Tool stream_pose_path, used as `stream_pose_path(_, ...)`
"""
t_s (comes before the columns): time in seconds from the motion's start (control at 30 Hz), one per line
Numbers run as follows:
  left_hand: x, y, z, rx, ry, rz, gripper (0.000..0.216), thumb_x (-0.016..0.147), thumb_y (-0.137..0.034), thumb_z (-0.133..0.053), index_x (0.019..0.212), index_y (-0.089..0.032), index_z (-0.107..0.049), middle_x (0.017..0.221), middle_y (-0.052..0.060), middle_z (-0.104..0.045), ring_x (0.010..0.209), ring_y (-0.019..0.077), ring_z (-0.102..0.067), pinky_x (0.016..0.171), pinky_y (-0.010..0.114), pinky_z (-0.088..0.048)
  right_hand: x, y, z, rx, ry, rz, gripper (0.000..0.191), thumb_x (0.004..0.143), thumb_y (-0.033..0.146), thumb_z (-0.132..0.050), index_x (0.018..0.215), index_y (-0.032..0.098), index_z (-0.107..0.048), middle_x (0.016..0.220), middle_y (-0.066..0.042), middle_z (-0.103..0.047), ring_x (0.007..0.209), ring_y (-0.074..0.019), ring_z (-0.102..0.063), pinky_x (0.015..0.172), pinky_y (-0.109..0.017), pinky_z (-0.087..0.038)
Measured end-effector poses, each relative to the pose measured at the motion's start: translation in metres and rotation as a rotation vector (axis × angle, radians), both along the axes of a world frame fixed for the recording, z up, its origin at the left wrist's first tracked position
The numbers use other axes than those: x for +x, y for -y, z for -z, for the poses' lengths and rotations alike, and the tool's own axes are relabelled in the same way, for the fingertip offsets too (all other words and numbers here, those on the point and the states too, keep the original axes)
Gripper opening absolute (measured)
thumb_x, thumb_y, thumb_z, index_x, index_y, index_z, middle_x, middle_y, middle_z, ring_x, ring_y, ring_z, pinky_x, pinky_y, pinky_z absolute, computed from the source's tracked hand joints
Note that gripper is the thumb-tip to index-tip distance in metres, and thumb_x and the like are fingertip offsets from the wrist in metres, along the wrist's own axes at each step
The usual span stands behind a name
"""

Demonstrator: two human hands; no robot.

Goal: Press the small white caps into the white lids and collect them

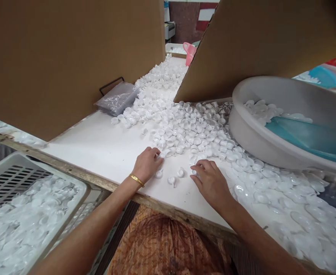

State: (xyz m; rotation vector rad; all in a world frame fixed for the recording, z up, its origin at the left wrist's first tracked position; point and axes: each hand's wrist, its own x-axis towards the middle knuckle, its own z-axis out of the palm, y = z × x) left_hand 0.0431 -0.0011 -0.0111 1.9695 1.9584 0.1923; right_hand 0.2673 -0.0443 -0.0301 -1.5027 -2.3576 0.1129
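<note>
A big heap of small white plastic caps [185,126] covers the white tabletop [99,149]. My left hand [147,164], with a gold bangle at the wrist, rests at the heap's near edge, its fingers curled around a cap. My right hand [210,181] lies just to the right, palm down, fingertips pinched on a small white cap. Three loose caps [172,177] lie on the table between the two hands.
A grey basin [270,145] with caps and a teal scoop stands at the right. A white slotted crate [27,206] full of clear pieces sits lower left. Brown cardboard walls [70,57] flank the table. A plastic bag [118,98] lies at the back left.
</note>
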Motion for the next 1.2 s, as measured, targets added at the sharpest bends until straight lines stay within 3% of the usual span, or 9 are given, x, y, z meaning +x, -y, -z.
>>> stream_pose_path(0.13,0.004,0.004,-0.014,-0.053,-0.099,0.071,0.032,0.078,-0.043,-0.051,0.101,-0.023,-0.061,0.097,0.004,-0.056,0.073,0.0172,-0.056,0.061,0.027,-0.038,0.016,-0.003,0.002,-0.008,0.008,-0.008,0.020,0.082,0.019,-0.053,0.099,0.017,-0.063,0.104,-0.009,-0.055,0.094,-0.0223,-0.048,0.079,-0.036,-0.045)
stream_pose_path(0.2,0.009,0.001,-0.017,-0.003,-0.080,0.090,0.036,0.080,-0.048,-0.047,0.106,-0.025,-0.059,0.097,0.003,-0.056,0.073,0.0163,-0.056,0.061,0.027,-0.038,0.020,-0.004,0.002,-0.027,-0.020,-0.011,0.022,0.082,0.023,-0.055,0.102,0.018,-0.062,0.106,-0.008,-0.055,0.097,-0.0228,-0.048,0.082,-0.037,-0.045)
stream_pose_path(0.37,0.025,-0.013,-0.004,0.108,-0.104,0.104,0.027,0.086,-0.037,-0.040,0.090,-0.022,-0.063,0.087,0.003,-0.058,0.075,0.0164,-0.056,0.058,0.026,-0.034,0.027,-0.002,-0.004,-0.052,-0.122,0.064,0.027,0.084,0.028,-0.051,0.109,0.018,-0.058,0.105,-0.008,-0.056,0.099,-0.0223,-0.048,0.085,-0.037,-0.044)
stream_pose_path(0.57,0.033,-0.008,0.006,0.332,-0.235,0.264,0.021,0.086,-0.024,-0.039,0.078,-0.019,-0.058,0.078,0.004,-0.058,0.074,0.0180,-0.054,0.057,0.028,-0.033,0.036,0.005,-0.004,-0.079,-0.117,0.150,0.021,0.084,0.026,-0.051,0.101,0.016,-0.059,0.097,-0.007,-0.058,0.093,-0.0212,-0.050,0.080,-0.035,-0.045)
stream_pose_path(0.7,0.040,-0.007,0.004,0.441,-0.279,0.361,0.015,0.083,-0.016,-0.042,0.082,-0.018,-0.057,0.081,0.006,-0.057,0.074,0.0190,-0.051,0.061,0.030,-0.035,0.027,0.008,-0.002,-0.093,-0.093,0.090,0.023,0.082,0.025,-0.055,0.103,0.018,-0.059,0.097,-0.007,-0.057,0.092,-0.0210,-0.050,0.079,-0.035,-0.045)
stream_pose_path(0.83,0.042,-0.009,0.008,0.447,-0.345,0.457,0.016,0.079,-0.011,-0.044,0.086,-0.018,-0.057,0.085,0.007,-0.056,0.075,0.0208,-0.050,0.063,0.031,-0.036,0.022,0.011,-0.005,-0.112,-0.080,0.037,0.013,0.082,0.027,-0.054,0.088,0.018,-0.061,0.091,-0.006,-0.058,0.087,-0.0199,-0.051,0.077,-0.035,-0.044)
stream_pose_path(0.93,0.042,-0.010,0.011,0.440,-0.356,0.483,0.015,0.081,-0.013,-0.044,0.084,-0.018,-0.057,0.086,0.008,-0.055,0.076,0.0215,-0.050,0.065,0.032,-0.036,0.020,0.008,-0.011,-0.097,-0.100,0.030,0.017,0.084,0.029,-0.052,0.092,0.017,-0.061,0.093,-0.007,-0.058,0.088,-0.0201,-0.051,0.077,-0.034,-0.044)
stream_pose_path(1.07,0.044,-0.007,0.006,0.431,-0.367,0.499,0.014,0.079,-0.011,-0.045,0.082,-0.017,-0.057,0.086,0.009,-0.054,0.079,0.0221,-0.049,0.066,0.034,-0.035,0.004,-0.012,-0.021,-0.062,-0.059,-0.014,0.023,0.087,0.025,-0.048,0.105,0.018,-0.060,0.097,-0.008,-0.059,0.093,-0.0208,-0.050,0.080,-0.034,-0.042)
stream_pose_path(1.2,0.039,0.004,-0.004,0.385,-0.309,0.545,0.007,0.077,-0.016,-0.052,0.078,-0.018,-0.058,0.090,0.008,-0.055,0.085,0.0232,-0.050,0.069,0.036,-0.034,-0.020,-0.037,-0.023,-0.022,0.043,-0.071,0.023,0.087,0.022,-0.048,0.105,0.017,-0.061,0.096,-0.008,-0.059,0.093,-0.0209,-0.049,0.080,-0.034,-0.041)
